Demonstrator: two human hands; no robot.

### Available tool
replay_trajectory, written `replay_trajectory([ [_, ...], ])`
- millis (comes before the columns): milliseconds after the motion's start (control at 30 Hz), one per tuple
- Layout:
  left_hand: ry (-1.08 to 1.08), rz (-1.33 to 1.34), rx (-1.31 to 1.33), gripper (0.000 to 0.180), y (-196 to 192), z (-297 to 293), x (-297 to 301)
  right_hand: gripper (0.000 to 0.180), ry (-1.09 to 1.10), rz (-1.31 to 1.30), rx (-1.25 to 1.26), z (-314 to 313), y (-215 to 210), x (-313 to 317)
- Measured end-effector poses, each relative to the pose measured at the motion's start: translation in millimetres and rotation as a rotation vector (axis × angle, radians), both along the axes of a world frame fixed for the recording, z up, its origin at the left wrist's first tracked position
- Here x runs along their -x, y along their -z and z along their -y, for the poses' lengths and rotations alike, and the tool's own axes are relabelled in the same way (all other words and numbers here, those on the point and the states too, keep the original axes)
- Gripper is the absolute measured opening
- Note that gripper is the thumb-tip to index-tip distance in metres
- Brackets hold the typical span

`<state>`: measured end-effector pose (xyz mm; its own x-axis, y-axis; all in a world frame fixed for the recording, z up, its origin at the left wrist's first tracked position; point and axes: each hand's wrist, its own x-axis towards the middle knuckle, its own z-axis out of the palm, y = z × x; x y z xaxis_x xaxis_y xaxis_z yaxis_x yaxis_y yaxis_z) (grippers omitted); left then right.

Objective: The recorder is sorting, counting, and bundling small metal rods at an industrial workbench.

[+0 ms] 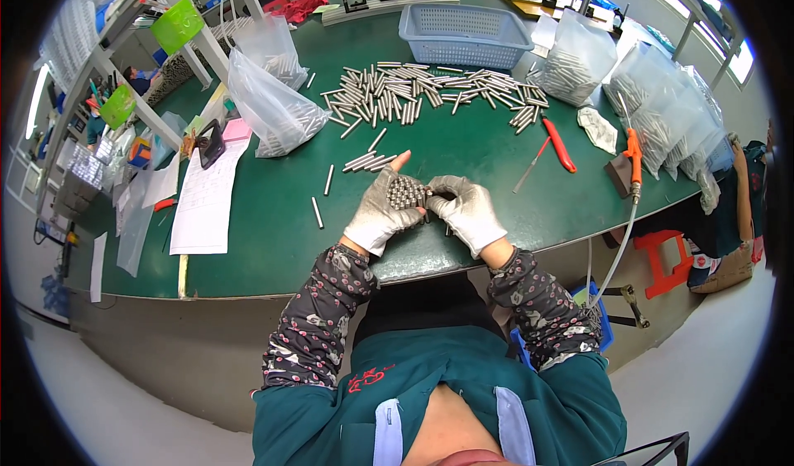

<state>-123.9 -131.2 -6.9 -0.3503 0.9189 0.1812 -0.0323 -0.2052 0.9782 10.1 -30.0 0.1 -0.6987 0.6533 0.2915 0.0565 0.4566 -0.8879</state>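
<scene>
My left hand (pixel 374 211), in a white glove with bare fingertips, is closed round a tight bundle of metal pins (pixel 406 192), whose round ends face up. From the other side my right hand (pixel 471 215), gloved alike, presses curled fingers against the bundle's right edge. Its fingertips are partly hidden, and a pin or two shows just below them. Several loose pins (pixel 362 162) lie beyond my left hand, with single pins (pixel 318 213) to its left. Farther off, a wide heap of the same pins (pixel 397 86) spreads over the green table (pixel 281 259).
A blue plastic basket (pixel 467 36) stands behind the heap. Clear bags of pins (pixel 277 102) flank it, with more bags (pixel 575 61) at right. A red-handled tool (pixel 559 146), a white cloth (pixel 597 129) and an orange air gun (pixel 633 156) lie right; papers (pixel 207 201) and a phone (pixel 212 143) left.
</scene>
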Motion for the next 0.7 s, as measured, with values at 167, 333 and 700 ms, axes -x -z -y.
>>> replay_trajectory([
  [167,0.003,-0.015,0.008,0.088,-1.4,0.9,0.2,0.022,0.028,0.082,-0.055,0.3,-0.3,-0.6],
  [333,0.001,-0.044,0.003,0.087,-0.1,0.6,1.4,0.023,0.028,0.092,-0.072,1.7,-3.4,-0.8],
  [700,0.023,0.04,0.002,0.088,-3.4,1.6,-0.6,0.022,0.016,0.066,-0.104,2.4,-3.6,-2.3],
])
